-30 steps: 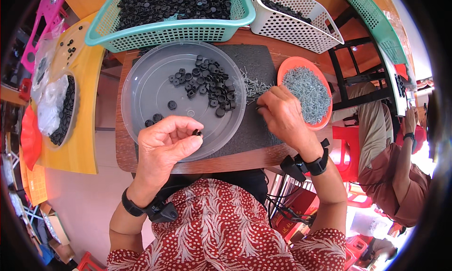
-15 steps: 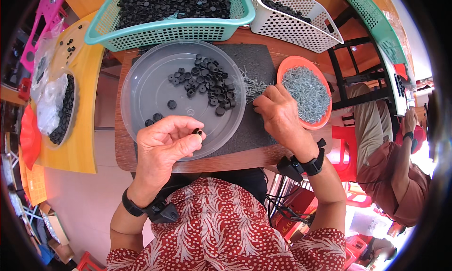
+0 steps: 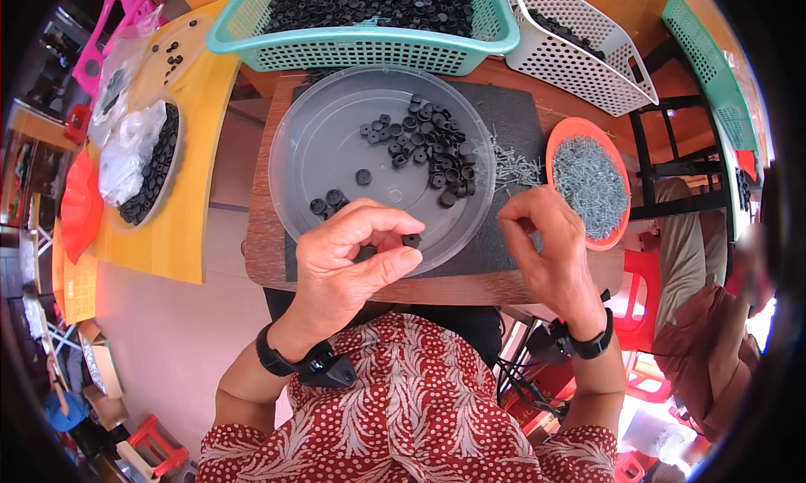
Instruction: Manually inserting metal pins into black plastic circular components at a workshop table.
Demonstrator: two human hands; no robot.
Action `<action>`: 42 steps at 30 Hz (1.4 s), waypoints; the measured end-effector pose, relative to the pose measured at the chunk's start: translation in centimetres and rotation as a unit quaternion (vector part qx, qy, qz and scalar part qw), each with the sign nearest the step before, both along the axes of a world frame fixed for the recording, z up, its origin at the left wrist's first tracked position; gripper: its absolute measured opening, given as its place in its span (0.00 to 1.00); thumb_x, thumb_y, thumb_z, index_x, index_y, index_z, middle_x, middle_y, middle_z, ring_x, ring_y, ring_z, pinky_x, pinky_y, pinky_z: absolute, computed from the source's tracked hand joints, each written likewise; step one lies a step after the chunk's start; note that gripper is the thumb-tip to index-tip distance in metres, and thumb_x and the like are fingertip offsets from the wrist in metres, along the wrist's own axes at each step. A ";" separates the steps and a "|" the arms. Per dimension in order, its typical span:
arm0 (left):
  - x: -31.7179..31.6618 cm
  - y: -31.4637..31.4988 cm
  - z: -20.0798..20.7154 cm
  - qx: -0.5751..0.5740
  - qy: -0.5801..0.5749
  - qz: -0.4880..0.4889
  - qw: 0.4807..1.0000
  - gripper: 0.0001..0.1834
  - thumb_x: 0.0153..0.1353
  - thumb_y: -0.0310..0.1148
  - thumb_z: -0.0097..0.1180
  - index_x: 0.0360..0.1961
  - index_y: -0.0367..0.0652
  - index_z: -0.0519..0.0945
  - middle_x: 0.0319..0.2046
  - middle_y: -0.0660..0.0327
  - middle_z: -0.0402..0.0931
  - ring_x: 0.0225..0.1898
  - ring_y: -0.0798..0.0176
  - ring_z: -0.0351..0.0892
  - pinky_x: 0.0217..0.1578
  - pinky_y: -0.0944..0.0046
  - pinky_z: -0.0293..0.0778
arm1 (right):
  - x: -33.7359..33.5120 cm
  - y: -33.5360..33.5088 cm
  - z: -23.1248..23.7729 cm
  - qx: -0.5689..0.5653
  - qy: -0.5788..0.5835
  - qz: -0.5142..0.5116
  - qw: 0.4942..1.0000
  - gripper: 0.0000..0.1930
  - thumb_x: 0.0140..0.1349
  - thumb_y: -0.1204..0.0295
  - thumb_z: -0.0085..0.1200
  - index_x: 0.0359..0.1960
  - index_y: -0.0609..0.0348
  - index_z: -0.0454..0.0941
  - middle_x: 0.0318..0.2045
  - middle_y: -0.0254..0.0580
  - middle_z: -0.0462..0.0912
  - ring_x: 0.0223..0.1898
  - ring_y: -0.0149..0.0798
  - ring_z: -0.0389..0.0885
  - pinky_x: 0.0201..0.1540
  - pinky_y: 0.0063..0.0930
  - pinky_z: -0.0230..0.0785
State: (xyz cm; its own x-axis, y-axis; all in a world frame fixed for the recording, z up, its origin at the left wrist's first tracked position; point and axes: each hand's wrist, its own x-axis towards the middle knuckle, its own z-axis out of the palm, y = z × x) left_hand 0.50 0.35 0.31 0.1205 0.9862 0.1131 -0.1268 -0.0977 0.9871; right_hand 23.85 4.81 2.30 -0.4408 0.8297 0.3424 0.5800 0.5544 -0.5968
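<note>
My left hand is over the near rim of a clear round tub, pinching a small round black plastic cap between thumb and forefinger. Loose black caps lie in the tub, mostly at its right side. To the right, my right hand hangs above the dark mat with fingers curled in. Whatever its fingertips may hold is too small or hidden to see. Just beyond it, loose metal screws lie in a small pile next to an orange bowl full of screws.
A green basket heaped with black parts stands at the back, beside a white perforated basket. On a yellow table at left are a tray of black parts and plastic bags. Another person sits at the right.
My right hand has drawn back from the screw pile toward me. My left hand still pinches the black cap, which now shows at a different angle. The whole view has shifted.
</note>
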 end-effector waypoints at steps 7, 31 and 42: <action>0.5 -0.3 0.0 0.010 0.027 0.023 0.999 0.12 0.50 0.20 0.62 0.38 0.31 0.78 0.35 0.59 0.73 0.31 0.71 0.70 0.32 0.73 0.68 | -3.9 -1.4 1.9 -0.136 0.144 0.080 0.977 0.12 0.49 0.85 0.57 0.36 0.64 0.73 0.29 0.44 0.76 0.27 0.39 0.77 0.28 0.28 0.69; 0.3 -0.4 -0.2 0.105 0.121 0.048 0.986 0.10 0.48 0.20 0.63 0.33 0.35 0.78 0.32 0.59 0.76 0.29 0.69 0.75 0.31 0.71 0.71 | -5.2 -1.8 1.4 -0.422 0.266 -0.008 0.867 0.11 0.55 0.80 0.56 0.39 0.70 0.72 0.28 0.41 0.80 0.30 0.26 0.77 0.33 0.20 0.70; 0.6 -0.3 -0.6 0.073 0.039 0.045 0.996 0.09 0.49 0.19 0.63 0.33 0.35 0.78 0.32 0.60 0.77 0.30 0.71 0.75 0.33 0.73 0.71 | -6.3 -2.2 1.1 -0.423 0.349 -0.010 0.836 0.08 0.57 0.80 0.54 0.38 0.67 0.72 0.29 0.38 0.80 0.29 0.24 0.75 0.32 0.18 0.69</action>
